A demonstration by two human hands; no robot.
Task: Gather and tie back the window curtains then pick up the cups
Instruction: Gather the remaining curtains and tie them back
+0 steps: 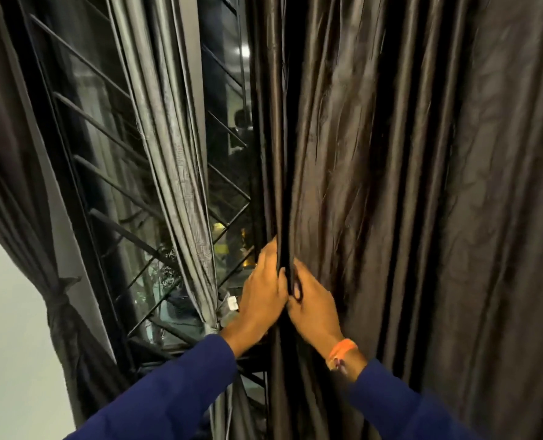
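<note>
Nearest, the left hand (pixel 263 290) and right hand (pixel 311 300) meet at the leading edge of the dark curtain (pixel 390 185), fingers curled round its folds, likely bunching it for tying. Just left, the grey curtain (pixel 181 185) already hangs knotted; far left another tied curtain (pixel 25 217). Beyond, the window grille (pixel 105 138) shows little free room. No cups are visible

My hands met at the inner edge of the hanging curtain (pixel 390 185), left hand (pixel 263 290) on its left side, right hand (pixel 311 300) just beside it on the right, both touching the folds. Behind and left stood the window grille (pixel 105 147). A tied curtain (pixel 181 185) hung before it, another tied curtain (pixel 25 217) farther left.
</note>
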